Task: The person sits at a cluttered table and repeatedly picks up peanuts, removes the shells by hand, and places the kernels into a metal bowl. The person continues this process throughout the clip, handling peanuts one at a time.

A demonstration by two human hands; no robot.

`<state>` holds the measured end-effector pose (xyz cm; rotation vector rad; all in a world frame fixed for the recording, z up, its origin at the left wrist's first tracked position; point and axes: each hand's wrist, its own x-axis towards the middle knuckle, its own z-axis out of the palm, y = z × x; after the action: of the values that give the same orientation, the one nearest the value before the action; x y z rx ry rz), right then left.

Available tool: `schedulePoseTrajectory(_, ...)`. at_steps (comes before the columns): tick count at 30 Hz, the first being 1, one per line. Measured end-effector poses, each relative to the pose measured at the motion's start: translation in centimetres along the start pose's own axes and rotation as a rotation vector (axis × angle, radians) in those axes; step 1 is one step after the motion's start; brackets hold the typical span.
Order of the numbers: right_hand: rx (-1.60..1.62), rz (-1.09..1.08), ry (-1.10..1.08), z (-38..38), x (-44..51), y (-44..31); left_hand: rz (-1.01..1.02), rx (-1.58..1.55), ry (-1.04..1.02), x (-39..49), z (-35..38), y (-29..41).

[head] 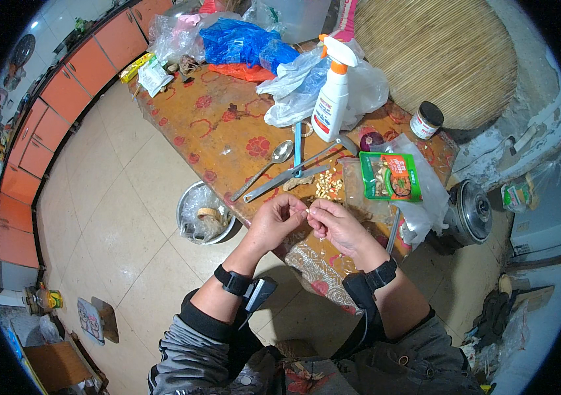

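Note:
My left hand [280,220] and my right hand [337,224] meet over the near edge of the table. Between their thumbs and fingertips they pinch one small pale piece [308,211], either a peeled clove or a kernel. Just beyond the fingers lies a loose heap of similar pale-yellow pieces [329,185]. To its left is a knobbly piece of ginger root [298,183]. A green printed food packet [391,176] rests on clear plastic right of the heap. What lies beneath my palms is partly hidden.
Past the heap are a metal spoon [266,167], a long-handled ladle [305,165], a blue-handled tool [298,148], a white spray bottle [332,98], a red onion [371,141] and a dark-lidded jar [426,120]. A metal basin [181,213] stands left, a lidded pot [470,212] right.

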<state>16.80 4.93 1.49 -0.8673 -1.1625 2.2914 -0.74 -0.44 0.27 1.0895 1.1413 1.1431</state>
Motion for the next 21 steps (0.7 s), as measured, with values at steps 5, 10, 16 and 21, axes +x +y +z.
schedulePoseTrajectory(5, -0.017, -0.003, 0.007, 0.0, -0.09, -0.04, 0.022, -0.009, -0.022, 0.13, -0.16, -0.25)
schedulePoseTrajectory(10, -0.084, -0.037, 0.014, 0.14, -0.16, 0.25, 0.023, -0.015, -0.054, 0.27, -0.46, -0.5)
schedulePoseTrajectory(16, -0.01, 0.021, 0.028, 0.14, -0.11, 0.24, -0.006, -0.055, -0.026, 0.15, 0.05, -0.56)
schedulePoseTrajectory(21, 0.017, 0.02, -0.022, -0.01, 0.08, 0.56, -0.018, -0.045, -0.049, 0.29, -0.22, -0.77)
